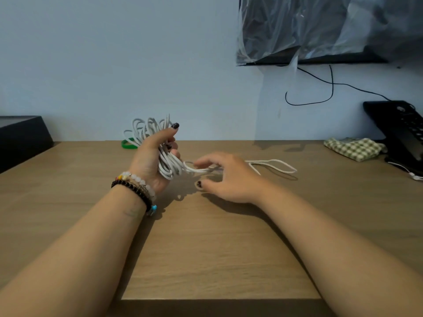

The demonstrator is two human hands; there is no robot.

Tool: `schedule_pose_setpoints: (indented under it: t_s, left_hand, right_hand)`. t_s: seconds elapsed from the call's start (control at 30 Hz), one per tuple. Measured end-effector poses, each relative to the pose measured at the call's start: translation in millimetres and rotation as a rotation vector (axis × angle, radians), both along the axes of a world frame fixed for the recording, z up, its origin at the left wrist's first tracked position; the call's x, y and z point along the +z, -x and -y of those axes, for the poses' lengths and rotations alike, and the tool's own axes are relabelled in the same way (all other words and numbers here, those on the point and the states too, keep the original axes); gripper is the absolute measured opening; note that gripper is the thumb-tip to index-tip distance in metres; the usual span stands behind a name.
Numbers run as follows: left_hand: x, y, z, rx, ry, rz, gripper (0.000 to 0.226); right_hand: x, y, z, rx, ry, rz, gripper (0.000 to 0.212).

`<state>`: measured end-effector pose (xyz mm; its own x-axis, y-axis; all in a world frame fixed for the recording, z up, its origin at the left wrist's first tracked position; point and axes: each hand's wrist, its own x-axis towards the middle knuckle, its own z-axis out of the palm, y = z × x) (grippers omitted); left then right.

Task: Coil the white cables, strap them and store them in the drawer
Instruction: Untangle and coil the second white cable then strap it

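Head view: white cable (167, 164) coiled within left hand (152, 161) grip.

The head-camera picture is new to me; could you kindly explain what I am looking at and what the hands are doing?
There is no machine here: a person wears a camera on the head, looking forward and down at their own arms over a wooden desk. The left hand, with beaded bracelets at the wrist, grips a bundle of coiled white cable. The right hand seems to pinch the loose cable tail, which trails away over the desk. On the desk also lie a green band, a checked cloth and a black telephone. A plastic-wrapped screen hangs on the wall.
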<state>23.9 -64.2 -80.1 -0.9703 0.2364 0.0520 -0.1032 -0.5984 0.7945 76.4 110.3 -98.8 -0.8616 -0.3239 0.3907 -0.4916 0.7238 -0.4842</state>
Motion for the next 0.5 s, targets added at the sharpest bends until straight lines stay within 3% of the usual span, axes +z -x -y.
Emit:
schedule_pose_setpoints:
  t_s: [0.07,0.23,0.33,0.43,0.5]
  left_hand:
    - [1,-2,-1,-0.029,-0.026,-0.012,0.020]
    - [3,-1,0,-0.032,-0.082,-0.014,0.026]
    - [3,-1,2,-0.002,-0.036,-0.023,0.025]
    - [3,-3,4,0.101,0.165,-0.105,0.021]
    - [4,-6,3,0.193,0.437,-0.240,0.022]
  right_hand:
    - [0,1,0,0.017,0.036,0.033,0.009]
    - [10,5,-23,-0.007,0.392,0.119,0.027]
    - [15,6,-28,-0.011,0.635,0.212,0.025]
    - [20,16,-46,-0.265,0.827,0.185,0.036]
    - [22,19,-59,-0.425,0.839,0.185,0.043]
